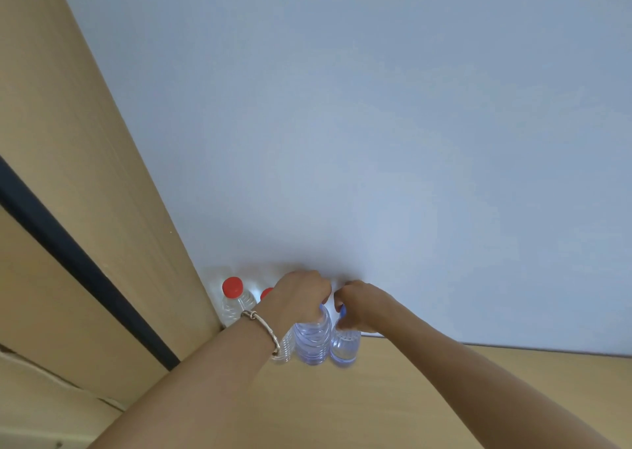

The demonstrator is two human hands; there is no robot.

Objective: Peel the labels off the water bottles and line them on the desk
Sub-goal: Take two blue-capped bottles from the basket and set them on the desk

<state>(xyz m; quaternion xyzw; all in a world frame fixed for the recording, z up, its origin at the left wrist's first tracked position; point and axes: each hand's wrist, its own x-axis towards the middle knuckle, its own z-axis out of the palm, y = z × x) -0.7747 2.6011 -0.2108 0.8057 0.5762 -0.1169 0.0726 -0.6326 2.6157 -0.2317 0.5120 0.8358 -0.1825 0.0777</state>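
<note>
From the head view, four water bottles stand in a row at the back of the desk (410, 397), against the white wall (376, 106). Two are clear with red caps: the first red-capped bottle (236, 303) beside the wooden panel (85, 175), and the second red-capped bottle (266, 292) partly behind the left wrist. Two are blue-tinted. The left hand (301, 293) has its grip curled over the top of the left blue bottle (313, 339); the right hand (355, 303) closes its grip round the cap end of the right blue bottle (345, 344). Their ribbed sides show see-through plastic. One bracelet (265, 325) circles the left wrist.
</note>
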